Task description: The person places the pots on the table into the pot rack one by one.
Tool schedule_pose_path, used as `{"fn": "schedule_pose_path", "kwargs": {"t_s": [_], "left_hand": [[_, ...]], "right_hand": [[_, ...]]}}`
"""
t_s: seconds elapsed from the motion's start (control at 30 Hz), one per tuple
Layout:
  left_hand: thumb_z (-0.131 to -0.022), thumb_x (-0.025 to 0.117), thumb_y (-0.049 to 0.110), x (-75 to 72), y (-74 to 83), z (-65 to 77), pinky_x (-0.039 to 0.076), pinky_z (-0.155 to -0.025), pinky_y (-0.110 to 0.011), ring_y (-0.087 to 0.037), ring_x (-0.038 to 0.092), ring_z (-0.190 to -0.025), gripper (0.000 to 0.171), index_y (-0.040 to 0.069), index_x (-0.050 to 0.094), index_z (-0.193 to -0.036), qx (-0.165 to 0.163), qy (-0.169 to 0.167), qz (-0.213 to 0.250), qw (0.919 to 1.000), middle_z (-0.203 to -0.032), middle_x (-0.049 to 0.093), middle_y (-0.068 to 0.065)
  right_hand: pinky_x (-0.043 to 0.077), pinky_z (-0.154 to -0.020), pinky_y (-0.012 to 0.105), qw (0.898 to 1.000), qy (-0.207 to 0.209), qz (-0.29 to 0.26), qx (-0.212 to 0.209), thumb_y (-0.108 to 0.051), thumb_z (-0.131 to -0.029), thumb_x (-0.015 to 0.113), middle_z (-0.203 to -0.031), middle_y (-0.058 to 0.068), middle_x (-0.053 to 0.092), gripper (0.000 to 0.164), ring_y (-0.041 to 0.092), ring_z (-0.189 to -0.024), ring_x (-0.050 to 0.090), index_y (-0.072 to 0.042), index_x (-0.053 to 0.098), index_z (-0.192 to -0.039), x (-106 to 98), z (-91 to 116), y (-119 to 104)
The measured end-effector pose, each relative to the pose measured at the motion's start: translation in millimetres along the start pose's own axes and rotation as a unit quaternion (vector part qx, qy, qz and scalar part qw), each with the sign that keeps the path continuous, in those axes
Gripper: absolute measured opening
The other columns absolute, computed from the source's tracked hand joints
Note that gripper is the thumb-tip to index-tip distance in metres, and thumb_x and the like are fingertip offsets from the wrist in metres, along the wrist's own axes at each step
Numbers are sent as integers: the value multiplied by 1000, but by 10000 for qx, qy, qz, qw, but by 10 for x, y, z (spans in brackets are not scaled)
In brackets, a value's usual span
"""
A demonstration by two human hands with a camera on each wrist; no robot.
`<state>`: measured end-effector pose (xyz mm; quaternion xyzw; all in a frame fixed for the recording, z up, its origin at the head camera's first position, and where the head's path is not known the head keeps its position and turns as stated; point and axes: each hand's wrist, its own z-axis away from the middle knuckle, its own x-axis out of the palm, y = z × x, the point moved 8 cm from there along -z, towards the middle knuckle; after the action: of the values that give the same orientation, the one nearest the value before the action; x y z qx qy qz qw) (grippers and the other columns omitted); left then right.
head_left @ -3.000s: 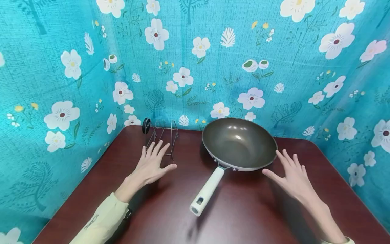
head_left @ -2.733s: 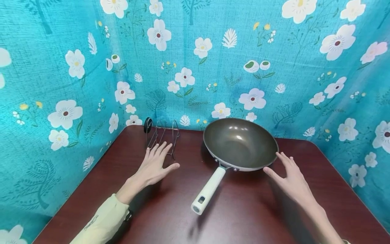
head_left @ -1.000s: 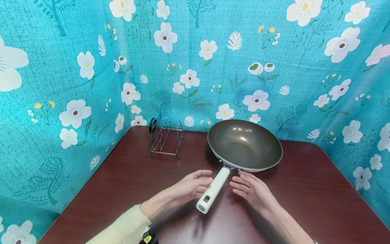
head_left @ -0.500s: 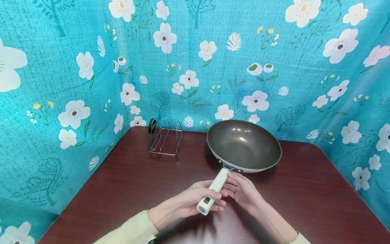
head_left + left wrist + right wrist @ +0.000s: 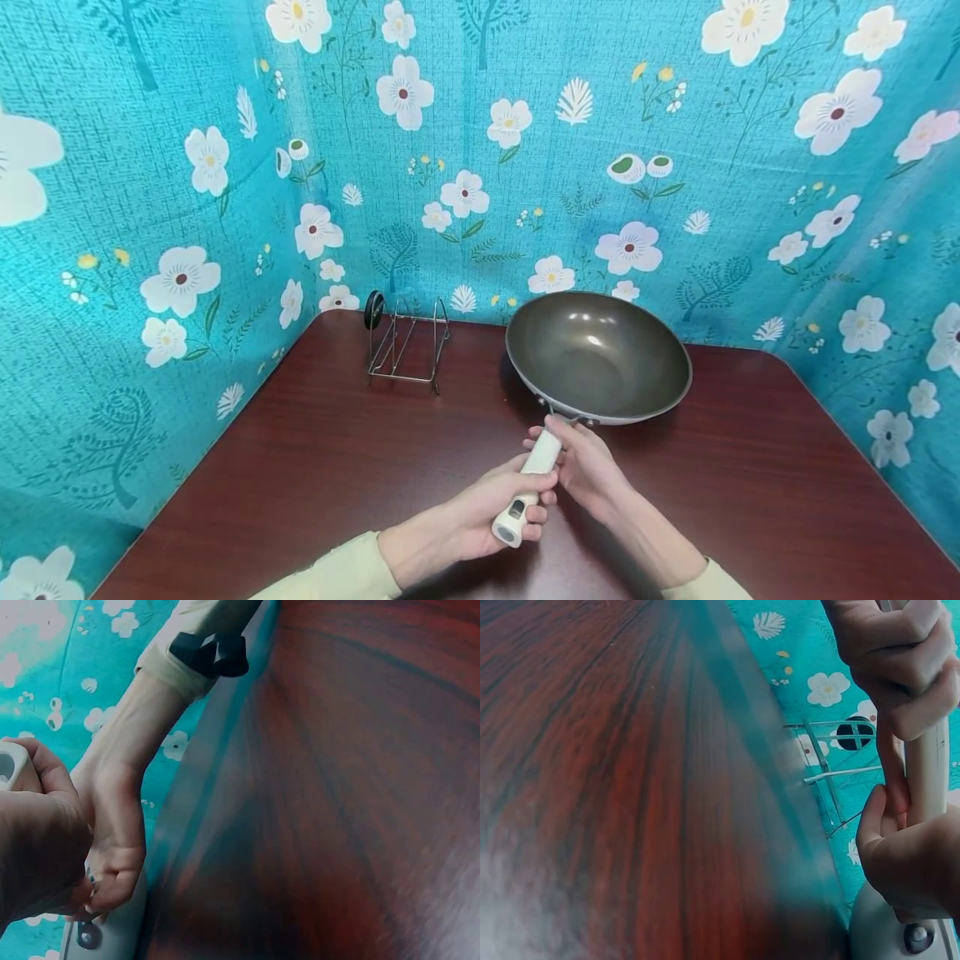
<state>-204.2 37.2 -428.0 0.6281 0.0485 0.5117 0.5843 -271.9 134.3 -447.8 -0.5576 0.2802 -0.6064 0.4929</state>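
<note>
A dark-coated frying pan (image 5: 600,358) with a pale outside and a white handle (image 5: 545,452) sits toward the back right of the table. My left hand (image 5: 487,508) grips the handle near its end, thumb across the top and fingers curled beneath. Close to the pan's bowl, my right hand (image 5: 588,471) holds the same handle, its thumb on top. In the right wrist view both hands wrap the handle (image 5: 928,776), the riveted pan wall (image 5: 885,930) just beyond. The left wrist view shows the left hand (image 5: 41,840) partly cut off by the frame edge.
A wire rack (image 5: 408,346) with a black round knob (image 5: 374,310) stands at the back left of the dark red wooden table (image 5: 337,467). A turquoise floral curtain (image 5: 465,150) encloses the back and sides.
Both hands came in from either side of the pan and closed round its handle. Since half a second ago, the handle's end has shifted slightly toward me and the grip has tightened.
</note>
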Motion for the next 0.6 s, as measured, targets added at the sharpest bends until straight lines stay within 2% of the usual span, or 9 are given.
{"fn": "schedule_pose_path", "kwargs": {"t_s": [0.17, 0.33, 0.6], "left_hand": [[-97, 55, 12, 38, -41, 4, 33, -50, -12, 0, 39, -58, 49, 14, 32, -140, -60, -233, 142, 9996, -81, 48, 5], [-97, 57, 15, 13, -16, 4, 26, -44, -10, 4, 33, -52, 49, 15, 33, -140, -52, -124, 277, 9995, -76, 43, 7], [-95, 59, 12, -10, 15, 7, 29, -42, -10, 3, 33, -53, 55, 12, 35, -144, 77, -26, -123, 9999, -73, 42, 7]], "right_hand": [[55, -91, 33, 10000, -25, 24, 70, -26, -100, 57, -91, 1, 68, 23, 18, -92, 71, -10, 47, -113, 31, -42, 37], [55, -88, 30, 9999, -109, 64, 4, -26, -99, 59, -86, 0, 67, 20, 17, -88, 71, -9, 50, -106, 58, -73, 29], [58, -80, 28, 9971, 32, 762, 1, -22, -97, 61, -83, 2, 66, 23, 16, -84, 71, -1, 56, -103, 55, -83, -42]]}}
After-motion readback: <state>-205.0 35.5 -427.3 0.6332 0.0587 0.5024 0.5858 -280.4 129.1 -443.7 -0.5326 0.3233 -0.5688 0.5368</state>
